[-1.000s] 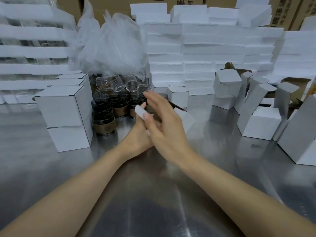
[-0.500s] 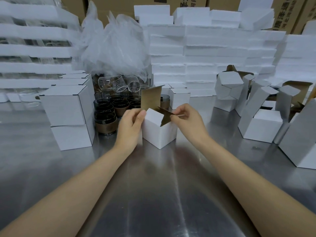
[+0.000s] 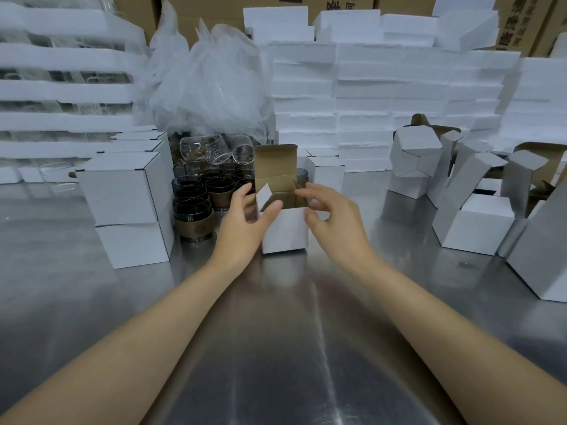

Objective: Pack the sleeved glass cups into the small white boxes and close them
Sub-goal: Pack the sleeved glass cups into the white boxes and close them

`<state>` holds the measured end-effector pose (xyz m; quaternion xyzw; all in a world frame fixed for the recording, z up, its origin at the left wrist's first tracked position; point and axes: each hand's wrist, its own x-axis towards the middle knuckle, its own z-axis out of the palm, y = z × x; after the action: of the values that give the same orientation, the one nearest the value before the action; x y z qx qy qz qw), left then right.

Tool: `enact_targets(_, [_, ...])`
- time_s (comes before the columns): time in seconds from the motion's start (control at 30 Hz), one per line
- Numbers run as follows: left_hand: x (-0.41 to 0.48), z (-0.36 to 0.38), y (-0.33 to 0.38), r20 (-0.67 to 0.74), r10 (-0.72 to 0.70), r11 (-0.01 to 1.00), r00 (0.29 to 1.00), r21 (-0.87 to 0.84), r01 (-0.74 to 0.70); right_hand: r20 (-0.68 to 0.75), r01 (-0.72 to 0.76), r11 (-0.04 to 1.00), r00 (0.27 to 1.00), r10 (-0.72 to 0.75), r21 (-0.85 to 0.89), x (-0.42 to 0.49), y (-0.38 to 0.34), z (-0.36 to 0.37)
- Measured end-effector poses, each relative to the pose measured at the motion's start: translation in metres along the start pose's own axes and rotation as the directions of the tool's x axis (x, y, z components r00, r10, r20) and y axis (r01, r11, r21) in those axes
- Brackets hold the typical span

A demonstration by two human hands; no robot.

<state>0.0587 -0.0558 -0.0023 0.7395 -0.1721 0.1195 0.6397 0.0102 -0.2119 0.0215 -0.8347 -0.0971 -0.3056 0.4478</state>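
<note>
Left hand (image 3: 245, 220) gripped the open white box (image 3: 285, 233) at 9 o'clock; right hand (image 3: 336, 220), fingers loosely curled, flanked 3 o'clock.

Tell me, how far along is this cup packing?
Done: closed white boxes are stacked on the left. In hand: one open box, lid up, with no cup visible inside. The left hand pinches its left flap and the right hand touches the right one. Left: many sleeved glass cups wait beside it, and other boxes stand on the right, contents unseen.
</note>
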Motion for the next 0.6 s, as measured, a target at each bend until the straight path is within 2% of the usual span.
enact_targets(0.17, [0.006, 0.000, 0.000, -0.085, -0.065, 0.994, 0.994, -0.088, 0.057, 0.036, -0.058, 0.998, 0.998, 0.059, -0.014, 0.000, 0.001, 0.003])
enact_targets(0.3, [0.007, -0.004, -0.004, -0.070, -0.080, 0.995, 0.994, -0.063, 0.075, 0.087, -0.135, 0.989, 0.986, 0.140, -0.067, 0.002, 0.012, 0.002])
enact_targets(0.43, [0.009, -0.005, -0.004, -0.048, -0.134, 0.984, 0.990, -0.126, 0.127, 0.160, -0.222, 0.971, 0.959, 0.233, -0.086, 0.002, 0.023, 0.001])
enact_targets(0.5, [0.008, -0.005, -0.003, -0.079, -0.116, 0.987, 0.990, -0.119, 0.106, 0.181, -0.186, 0.982, 0.965, 0.191, -0.040, 0.001, 0.027, 0.000])
enact_targets(0.6, [0.008, -0.005, -0.003, -0.121, -0.102, 0.990, 0.987, -0.107, 0.089, 0.228, 0.012, 0.995, 0.974, 0.011, -0.097, 0.001, 0.028, -0.003])
